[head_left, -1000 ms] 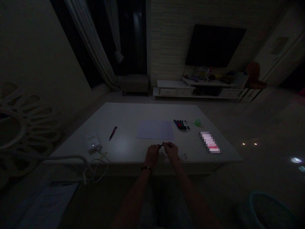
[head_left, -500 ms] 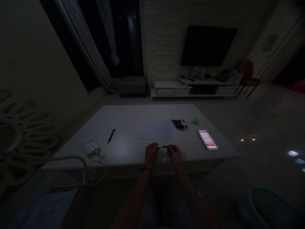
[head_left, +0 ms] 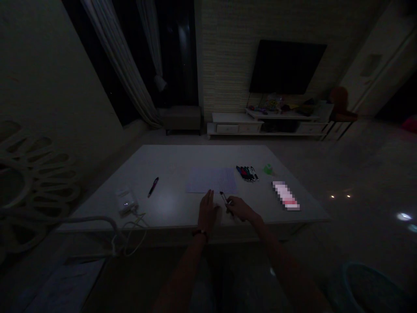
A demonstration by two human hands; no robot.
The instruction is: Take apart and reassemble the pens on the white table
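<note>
My right hand (head_left: 239, 208) grips a slim pen (head_left: 223, 197) whose dark end points away toward the paper. To its left, my left hand (head_left: 207, 211) rests at the near side of the table, fingers stretched forward and apart from the pen. Just beyond both hands lies a sheet of paper (head_left: 211, 180) covered with faint markings. Right of the paper, several pens (head_left: 246, 173) lie side by side. A dark pen (head_left: 153, 187) lies alone on the left part of the white table (head_left: 176, 156).
A small green object (head_left: 268, 169) and a lit phone (head_left: 286, 195) are on the table's right side. A white box (head_left: 125, 200) with cables sits at the left. A blue-green basket (head_left: 368, 282) stands on the floor at lower right.
My left hand has let go of the pen and its fingers have straightened. The pen, level between both hands before, now points forward in my right hand. The view has shifted slightly.
</note>
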